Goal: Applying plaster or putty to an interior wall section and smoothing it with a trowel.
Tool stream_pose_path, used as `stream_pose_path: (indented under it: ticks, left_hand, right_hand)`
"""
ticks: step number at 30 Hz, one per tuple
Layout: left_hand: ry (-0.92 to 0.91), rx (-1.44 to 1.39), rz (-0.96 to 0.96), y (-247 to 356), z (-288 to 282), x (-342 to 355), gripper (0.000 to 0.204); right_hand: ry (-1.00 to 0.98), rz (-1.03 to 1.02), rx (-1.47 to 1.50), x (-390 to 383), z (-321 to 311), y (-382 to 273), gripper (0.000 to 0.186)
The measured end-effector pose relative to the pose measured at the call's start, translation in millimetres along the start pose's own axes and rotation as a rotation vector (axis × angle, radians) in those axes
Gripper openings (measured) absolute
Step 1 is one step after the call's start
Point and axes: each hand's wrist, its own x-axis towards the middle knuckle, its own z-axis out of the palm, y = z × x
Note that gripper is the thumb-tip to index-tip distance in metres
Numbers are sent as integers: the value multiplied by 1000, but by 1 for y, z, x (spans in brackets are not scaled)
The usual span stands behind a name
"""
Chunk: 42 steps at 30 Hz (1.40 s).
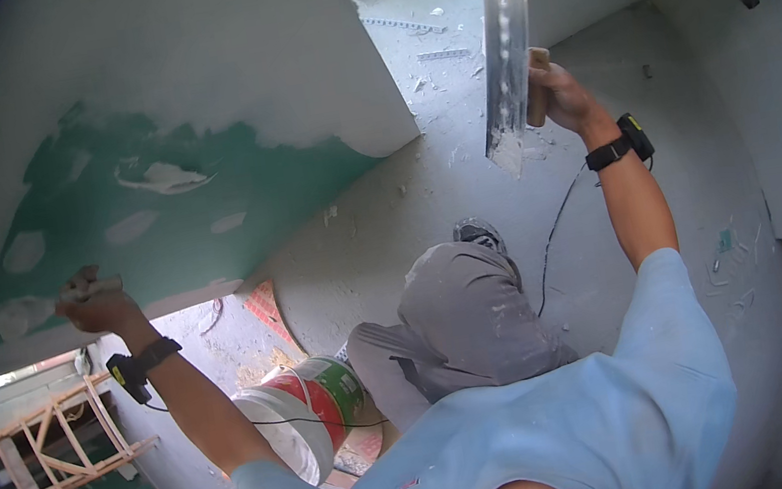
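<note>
My left hand [102, 306] is closed round the handle of a putty knife [24, 316], its pale blade against or very near the lower left of a green board wall [227, 163]. White filler covers the wall's upper part, and several pale patches lie on the green; one thick, ragged smear [167, 178] stands out near the middle. Out to the right, my right hand [571, 96] grips the wooden handle of a long metal plastering trowel [506, 50]. White compound sits at the trowel's near end and along its blade.
A red, green and white bucket [333, 395] stands by my left knee. Behind it on the left is a wooden frame [61, 436]. Perforated strips [404, 24] and scraps litter the dusty floor ahead. Grey walls [761, 78] rise at the right. Cables hang from both wrist bands.
</note>
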Motion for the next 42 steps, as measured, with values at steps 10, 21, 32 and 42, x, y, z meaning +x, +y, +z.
stream_pose_path:
  ticks: [10, 21, 32, 42]
  left_hand:
    - [258, -109, -117, -23, -6, 49, 27]
    - [109, -233, -233, -14, -116, 131, 18]
    - [418, 1027, 275, -9, -21, 70, 28]
    - [392, 283, 104, -16, 48, 9, 22]
  right_hand:
    - [306, 539, -152, 147, -77, 186, 23]
    - [235, 685, -328, 224, -52, 266, 30]
    - [40, 550, -272, 212, -6, 195, 21]
    - [-216, -10, -339, 175, 101, -52, 26]
